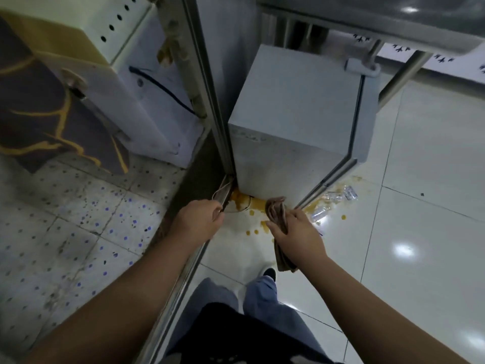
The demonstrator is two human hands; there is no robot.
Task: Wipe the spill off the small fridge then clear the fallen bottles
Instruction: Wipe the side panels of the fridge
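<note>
- My right hand (296, 229) grips crumpled brown cloth (277, 211); left hand (198, 222) pinches thin white cord (223, 191).
- I'd press cloth flat into orange spill (242, 199) at white fridge (294, 122) base.

**Spill at the fridge's foot, bottles down**

The small grey fridge (294, 106) stood upright just beyond the right grip (298, 229), which held a brown cloth (277, 214). An orange spill (242, 200) pooled at its base between both grips. Clear fallen bottles (338, 198) lay on the floor right of the cloth.
</note>
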